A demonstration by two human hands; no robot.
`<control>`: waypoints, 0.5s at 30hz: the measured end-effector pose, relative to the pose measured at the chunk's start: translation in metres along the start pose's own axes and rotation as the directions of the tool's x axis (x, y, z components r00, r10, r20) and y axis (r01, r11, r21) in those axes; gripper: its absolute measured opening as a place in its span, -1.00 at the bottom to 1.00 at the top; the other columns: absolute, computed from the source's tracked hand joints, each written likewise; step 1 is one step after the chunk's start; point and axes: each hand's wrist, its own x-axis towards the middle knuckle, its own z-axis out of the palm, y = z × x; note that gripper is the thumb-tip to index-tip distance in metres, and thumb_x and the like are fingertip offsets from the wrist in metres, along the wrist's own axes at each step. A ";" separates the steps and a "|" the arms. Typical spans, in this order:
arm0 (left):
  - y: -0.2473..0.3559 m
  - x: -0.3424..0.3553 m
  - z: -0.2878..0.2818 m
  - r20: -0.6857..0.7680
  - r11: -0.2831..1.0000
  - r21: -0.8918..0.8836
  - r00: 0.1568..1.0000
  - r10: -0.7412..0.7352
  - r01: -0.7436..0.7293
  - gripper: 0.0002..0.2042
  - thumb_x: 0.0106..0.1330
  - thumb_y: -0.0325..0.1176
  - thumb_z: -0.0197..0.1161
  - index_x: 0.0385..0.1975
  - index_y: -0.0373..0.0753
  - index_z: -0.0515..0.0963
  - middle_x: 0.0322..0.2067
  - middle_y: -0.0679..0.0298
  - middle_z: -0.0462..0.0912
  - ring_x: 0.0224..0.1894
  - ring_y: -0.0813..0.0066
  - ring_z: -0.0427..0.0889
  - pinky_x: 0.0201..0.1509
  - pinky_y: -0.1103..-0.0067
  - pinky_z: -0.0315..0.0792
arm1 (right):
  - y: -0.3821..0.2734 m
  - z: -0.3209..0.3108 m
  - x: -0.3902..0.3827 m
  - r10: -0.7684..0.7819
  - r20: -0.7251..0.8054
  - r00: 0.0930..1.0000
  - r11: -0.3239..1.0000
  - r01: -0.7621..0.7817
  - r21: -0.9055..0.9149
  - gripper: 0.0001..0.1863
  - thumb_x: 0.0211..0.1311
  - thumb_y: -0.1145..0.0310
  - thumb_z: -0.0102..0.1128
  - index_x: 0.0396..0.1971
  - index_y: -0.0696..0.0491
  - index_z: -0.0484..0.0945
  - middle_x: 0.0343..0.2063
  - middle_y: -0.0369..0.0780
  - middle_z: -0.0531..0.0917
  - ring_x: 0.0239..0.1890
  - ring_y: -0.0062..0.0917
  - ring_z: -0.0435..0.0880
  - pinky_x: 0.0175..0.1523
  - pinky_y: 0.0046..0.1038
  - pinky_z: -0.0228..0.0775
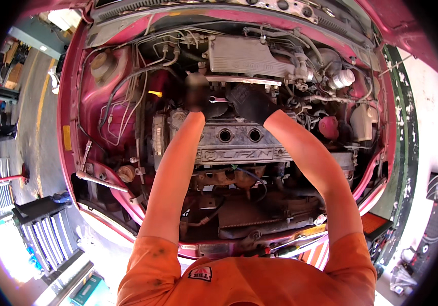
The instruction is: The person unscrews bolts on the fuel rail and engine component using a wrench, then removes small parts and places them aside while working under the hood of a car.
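Both my hands wear black gloves and reach over the far side of the engine's valve cover [239,137]. My left hand [197,96] is smeared by motion at the cover's far left, so its fingers cannot be read. My right hand [253,104] is closed just to its right, back of the glove upward and fingers partly hidden. A small shiny wrench [220,100] shows between the two gloves, its shank running into the right one. Beyond the hands lies a pale metal flange edge [244,80] below the ribbed intake manifold [249,56].
A ratchet with a long handle [101,181] rests on the bay's left edge. Pliers or screwdrivers with coloured handles [280,251] lie at the front edge. Hoses and metal lines [142,76] run along the left. A yellow dipstick handle [155,94] stands out near my left hand.
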 end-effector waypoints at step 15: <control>-0.015 -0.014 0.004 0.578 0.952 -0.293 0.777 0.249 -0.087 -0.62 0.16 -0.22 0.14 -0.02 -0.16 0.37 -0.22 0.25 0.53 -0.17 0.47 0.50 -0.07 0.44 0.41 | -0.017 -0.030 0.007 -0.101 0.029 0.994 0.977 0.094 0.190 -0.71 0.04 0.30 0.13 -0.27 0.17 0.53 -0.33 -0.04 0.59 -0.18 -0.16 0.56 -0.08 -0.19 0.41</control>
